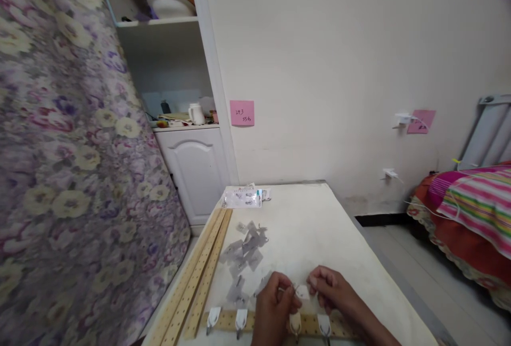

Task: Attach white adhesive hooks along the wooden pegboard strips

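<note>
Along the near edge of the white table (319,213) lies a pale perforated wooden strip (225,320) carrying four white plastic hooks (240,319). Just above the strip, over the gap between its third and fourth hooks, both hands pinch one small white square pad (302,293). The left hand (273,303) grips its left side and the right hand (333,290) its right, equally near. A scatter of clear plastic pieces (245,253) lies beyond the left hand.
</note>
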Motion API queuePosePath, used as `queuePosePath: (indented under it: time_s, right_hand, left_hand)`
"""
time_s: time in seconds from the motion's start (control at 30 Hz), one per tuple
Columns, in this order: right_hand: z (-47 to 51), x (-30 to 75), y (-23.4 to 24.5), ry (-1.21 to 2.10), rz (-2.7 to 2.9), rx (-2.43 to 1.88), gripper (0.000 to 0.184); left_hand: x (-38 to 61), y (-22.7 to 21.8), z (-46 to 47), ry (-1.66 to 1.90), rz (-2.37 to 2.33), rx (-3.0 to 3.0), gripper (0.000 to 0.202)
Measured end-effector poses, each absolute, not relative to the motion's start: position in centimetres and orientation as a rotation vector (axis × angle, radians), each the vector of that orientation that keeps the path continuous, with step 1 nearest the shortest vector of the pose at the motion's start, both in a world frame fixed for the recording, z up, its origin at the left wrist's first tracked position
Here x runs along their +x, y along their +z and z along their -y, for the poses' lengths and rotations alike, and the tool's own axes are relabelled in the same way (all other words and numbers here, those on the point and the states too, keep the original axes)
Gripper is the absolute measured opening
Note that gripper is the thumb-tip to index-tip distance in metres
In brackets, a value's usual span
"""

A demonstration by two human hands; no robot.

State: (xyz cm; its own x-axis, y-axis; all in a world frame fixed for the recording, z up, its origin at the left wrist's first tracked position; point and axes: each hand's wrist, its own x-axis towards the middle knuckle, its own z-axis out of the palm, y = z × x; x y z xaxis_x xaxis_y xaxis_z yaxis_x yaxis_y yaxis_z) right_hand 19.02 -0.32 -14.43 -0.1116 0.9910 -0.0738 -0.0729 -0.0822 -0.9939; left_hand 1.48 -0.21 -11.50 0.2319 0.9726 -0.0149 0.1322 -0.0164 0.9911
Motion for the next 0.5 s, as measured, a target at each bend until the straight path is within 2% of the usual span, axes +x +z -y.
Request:
queuePosePath:
  time_s: [0.17, 0.3, 0.5]
  right_hand:
    - [1.4, 19.3, -14.3, 1.498, 1.119, -1.114, 0.033]
    - [1.9, 20.2, -14.1, 1.465, 1.100, -1.086, 0.033]
    - [3.2, 23.9, -12.9, 1.323, 1.257, -1.172, 0.025]
  left_hand:
    - [2.2, -11.7, 0.9, 0.946, -1.126, 1.384, 0.013]
    - [3.6, -12.3, 1.8, 0.894, -1.103, 1.362, 0.011]
    - [7.2, -13.5, 3.9, 0.842, -0.915, 1.073, 0.022]
